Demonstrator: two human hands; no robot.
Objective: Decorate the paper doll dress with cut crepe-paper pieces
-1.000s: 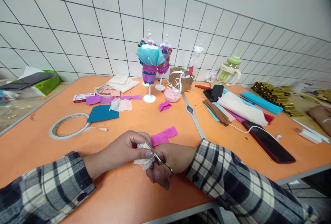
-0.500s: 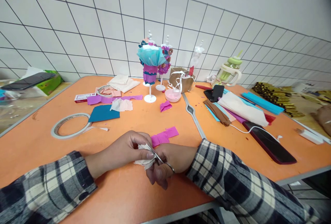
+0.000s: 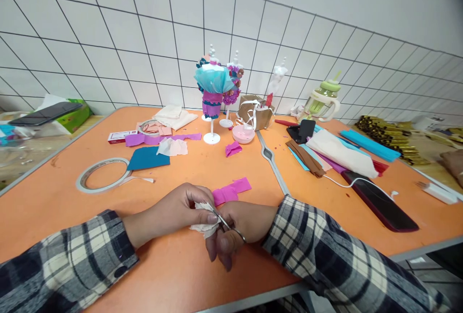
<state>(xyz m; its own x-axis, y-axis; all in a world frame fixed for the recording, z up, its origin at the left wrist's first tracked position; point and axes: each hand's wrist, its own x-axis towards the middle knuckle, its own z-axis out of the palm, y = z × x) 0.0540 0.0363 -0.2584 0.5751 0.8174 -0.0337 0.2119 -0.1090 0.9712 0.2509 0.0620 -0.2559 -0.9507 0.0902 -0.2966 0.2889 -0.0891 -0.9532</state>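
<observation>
My left hand [image 3: 186,209] pinches a crumpled piece of white crepe paper [image 3: 203,229] between thumb and fingers. Wrapped in my right hand [image 3: 237,231] are small metal scissors [image 3: 231,229], their blades at the paper's right side and partly hidden by my left thumb. Just beyond the hands lie magenta crepe paper strips [image 3: 231,191]. Farther back stands a small white dress form [image 3: 211,86] in a turquoise and purple paper dress, with a second decorated form [image 3: 233,86] behind it.
At left lie a roll of tape [image 3: 85,179], a teal paper piece [image 3: 149,158] and purple strips [image 3: 135,140]. A pink dish [image 3: 243,133] and brown paper bag [image 3: 262,117] stand at the back. On the right are a phone [image 3: 383,204], folded papers [image 3: 342,151] and a green-lidded bottle [image 3: 321,101].
The view has shifted slightly, so everything sits a little farther right and lower. The right-hand fingers around the scissors have spread a little; both hands keep their hold.
</observation>
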